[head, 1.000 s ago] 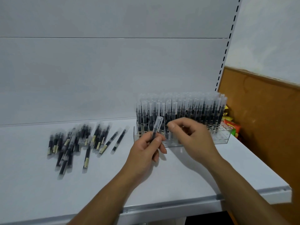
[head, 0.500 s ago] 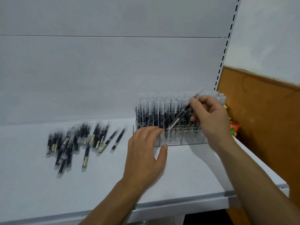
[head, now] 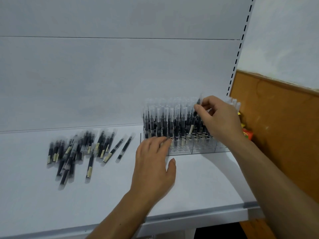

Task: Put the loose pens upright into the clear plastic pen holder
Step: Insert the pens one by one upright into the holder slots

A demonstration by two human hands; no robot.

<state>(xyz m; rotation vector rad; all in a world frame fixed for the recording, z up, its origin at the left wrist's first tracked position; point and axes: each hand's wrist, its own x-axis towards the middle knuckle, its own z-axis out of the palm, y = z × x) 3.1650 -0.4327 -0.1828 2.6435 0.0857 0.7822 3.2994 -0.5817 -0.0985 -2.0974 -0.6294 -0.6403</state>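
Observation:
A clear plastic pen holder (head: 183, 150) stands at the back right of the white shelf, packed with several upright black pens with clear caps. My right hand (head: 219, 118) is above its front rows and pinches one black pen (head: 194, 118) near its cap end; the pen is almost upright with its lower end down among the standing pens. My left hand (head: 153, 168) lies flat with straight fingers, its fingertips touching the holder's front left corner. A heap of loose pens (head: 82, 149) lies on the shelf to the left.
The white shelf (head: 198, 183) has a metal front edge (head: 189, 218) close to me and a white back panel behind. An orange-brown board (head: 279, 128) stands at the right, with a colourful packet (head: 246, 133) wedged beside the holder.
My left hand passed the pen to my right hand and then settled flat against the holder. My right hand raised the pen, turned it from slanted to nearly upright and lowered it among the standing pens.

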